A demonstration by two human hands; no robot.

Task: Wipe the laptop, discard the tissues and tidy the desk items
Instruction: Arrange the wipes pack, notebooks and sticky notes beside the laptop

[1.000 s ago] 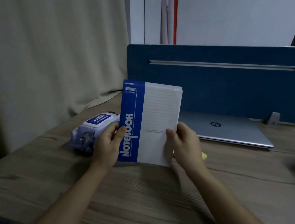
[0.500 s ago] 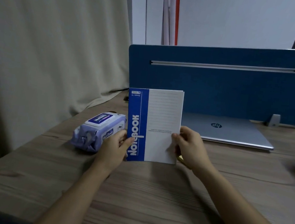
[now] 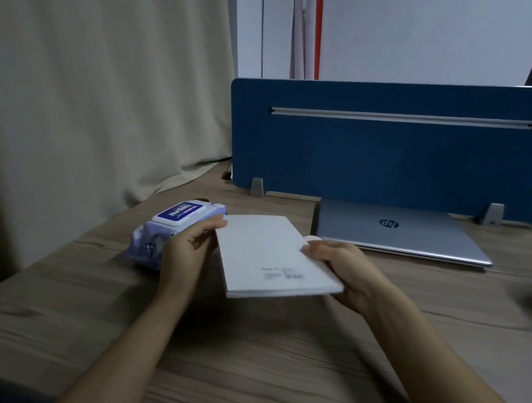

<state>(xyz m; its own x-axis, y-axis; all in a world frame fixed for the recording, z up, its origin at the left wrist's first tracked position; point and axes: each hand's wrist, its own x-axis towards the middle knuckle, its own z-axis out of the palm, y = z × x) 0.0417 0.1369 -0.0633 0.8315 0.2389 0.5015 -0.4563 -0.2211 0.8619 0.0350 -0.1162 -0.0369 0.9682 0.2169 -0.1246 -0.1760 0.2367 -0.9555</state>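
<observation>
Just before the closed silver laptop (image 3: pixel 397 231), both hands grip a flat white rectangular notebook (image 3: pixel 276 257): left hand (image 3: pixel 186 247) and right hand (image 3: pixel 344 270) pinch opposite edges above the wood-grain desk (image 3: pixel 241 347).

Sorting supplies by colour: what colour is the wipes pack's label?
Dark blue with white lettering, on the wipes pack; head view.

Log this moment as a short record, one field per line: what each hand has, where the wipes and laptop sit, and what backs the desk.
left hand: grips the left edge of the notebook
right hand: grips its right edge
notebook: plain cover up, tilted
wipes pack: on the desk, left of the notebook
laptop: closed, flat, at the back
divider: blue, upright behind the laptop
</observation>
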